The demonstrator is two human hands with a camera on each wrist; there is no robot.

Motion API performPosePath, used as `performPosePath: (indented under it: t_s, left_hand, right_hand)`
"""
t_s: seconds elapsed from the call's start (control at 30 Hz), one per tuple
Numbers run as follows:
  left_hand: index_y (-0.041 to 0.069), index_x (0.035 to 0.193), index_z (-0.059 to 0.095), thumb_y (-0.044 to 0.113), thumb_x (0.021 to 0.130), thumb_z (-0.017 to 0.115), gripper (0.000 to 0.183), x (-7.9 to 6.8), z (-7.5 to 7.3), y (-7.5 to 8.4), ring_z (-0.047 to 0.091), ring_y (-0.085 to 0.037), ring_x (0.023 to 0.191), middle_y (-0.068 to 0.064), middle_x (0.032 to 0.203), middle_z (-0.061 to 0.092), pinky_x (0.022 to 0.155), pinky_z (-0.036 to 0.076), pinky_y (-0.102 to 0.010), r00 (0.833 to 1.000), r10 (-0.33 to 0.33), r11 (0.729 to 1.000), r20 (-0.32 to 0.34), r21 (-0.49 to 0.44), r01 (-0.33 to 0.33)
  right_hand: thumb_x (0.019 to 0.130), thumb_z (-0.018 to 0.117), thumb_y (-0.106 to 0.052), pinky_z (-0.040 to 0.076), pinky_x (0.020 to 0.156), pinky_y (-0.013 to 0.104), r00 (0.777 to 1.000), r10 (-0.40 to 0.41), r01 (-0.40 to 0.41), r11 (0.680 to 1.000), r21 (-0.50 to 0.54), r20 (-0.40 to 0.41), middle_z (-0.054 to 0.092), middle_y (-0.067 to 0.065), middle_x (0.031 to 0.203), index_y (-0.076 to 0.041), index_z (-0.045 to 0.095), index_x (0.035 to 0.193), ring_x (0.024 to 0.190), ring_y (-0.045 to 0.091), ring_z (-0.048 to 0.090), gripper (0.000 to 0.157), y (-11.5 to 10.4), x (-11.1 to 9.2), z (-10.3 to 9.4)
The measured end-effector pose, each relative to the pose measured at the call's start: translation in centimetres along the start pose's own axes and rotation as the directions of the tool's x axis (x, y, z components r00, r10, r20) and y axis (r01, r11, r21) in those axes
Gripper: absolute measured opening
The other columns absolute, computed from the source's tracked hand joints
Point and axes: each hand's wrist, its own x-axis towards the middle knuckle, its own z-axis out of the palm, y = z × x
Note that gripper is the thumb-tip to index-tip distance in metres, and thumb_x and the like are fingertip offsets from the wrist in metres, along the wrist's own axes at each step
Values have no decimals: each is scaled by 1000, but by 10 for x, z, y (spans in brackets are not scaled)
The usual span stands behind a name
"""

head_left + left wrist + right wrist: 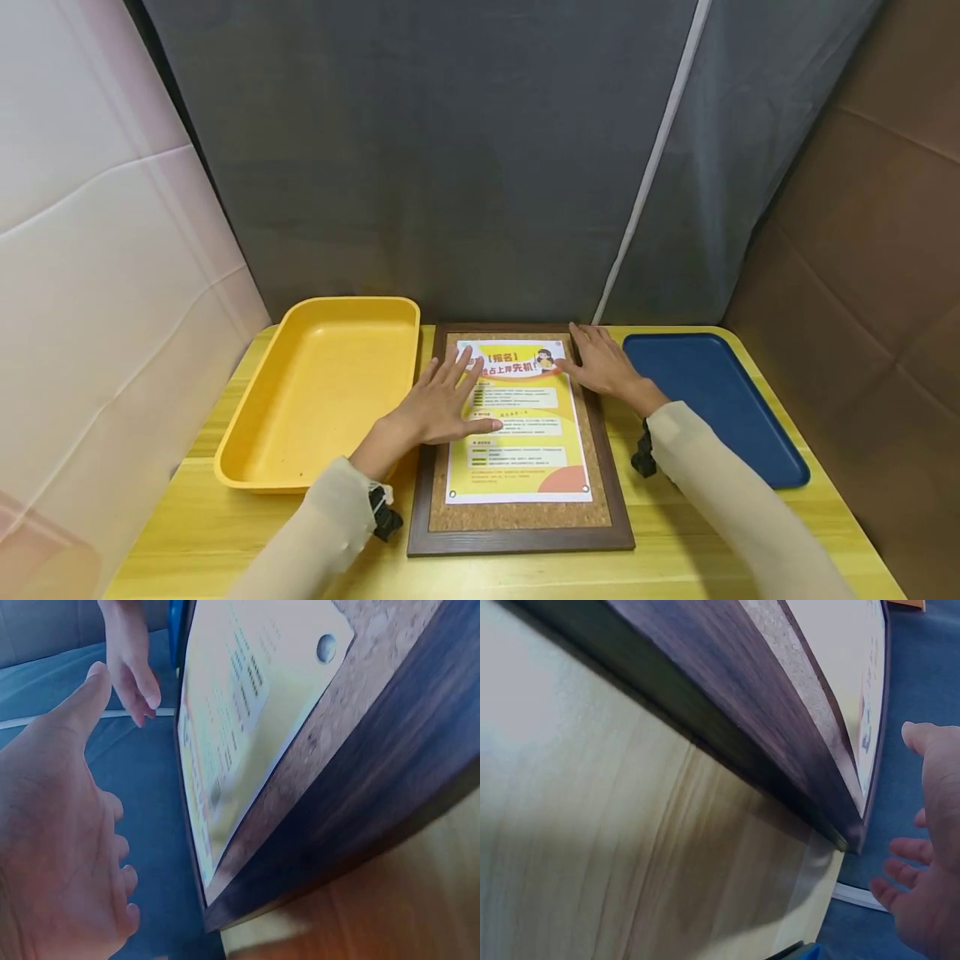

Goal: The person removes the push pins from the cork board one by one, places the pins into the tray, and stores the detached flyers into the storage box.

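Note:
A cork board point(517, 518) in a dark brown wooden frame lies on the table. On it is a yellow and white printed poster point(517, 475), with round pins in its two lower corners. My left hand point(438, 408), fingers spread, overlaps the poster's left side and the frame; the left wrist view shows the palm point(60, 847) raised off the board. Over the upper right of the frame is my right hand point(603, 367), fingers extended and thumb toward the poster. Both hands hold nothing. The poster's upper left corner is partly behind the left fingers.
To the left stands a deep yellow tray point(318, 392). A flat dark blue tray point(712, 400) lies to the right. Grey cloth point(412, 167) hangs along the table's back edge, with a white cord point(656, 150) down it. Fabric walls close both sides.

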Motion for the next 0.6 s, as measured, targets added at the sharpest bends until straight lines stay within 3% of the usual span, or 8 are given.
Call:
performPosePath:
  t_s: [0.17,0.33,0.43,0.6]
  left_hand:
    - [16,159,6,87,81,33,108,-1,4,8,-4,-30,151,-10,165,-2,119,4,-55,1000,-3,1000,28,-14,3]
    - [15,159,9,86,81,34,108,0,13,11,0,-31,151,-11,165,0,119,7,-55,999,-4,1000,37,-23,5]
    - [15,159,8,86,81,34,109,1,19,9,2,-32,151,-11,165,0,119,7,-56,999,-5,1000,34,-28,6]
    - [12,158,10,86,81,35,109,1,27,6,4,-33,151,-13,164,3,118,9,-56,1000,5,1000,29,-24,-4]
  right_hand:
    - [96,56,-48,30,109,60,999,-18,19,1000,24,-40,39,26,148,1,35,149,137,43,34,75,5,4,7]
    - [95,62,-37,34,107,57,996,-26,37,992,125,-91,45,27,141,4,47,141,132,42,39,63,7,10,12]
    - [94,65,-31,41,100,56,991,-24,47,982,185,-128,51,25,134,5,53,136,125,40,45,56,6,14,15]
    - [93,68,-22,46,82,48,983,-23,72,961,266,-184,59,21,108,6,65,115,99,32,53,36,5,18,21]
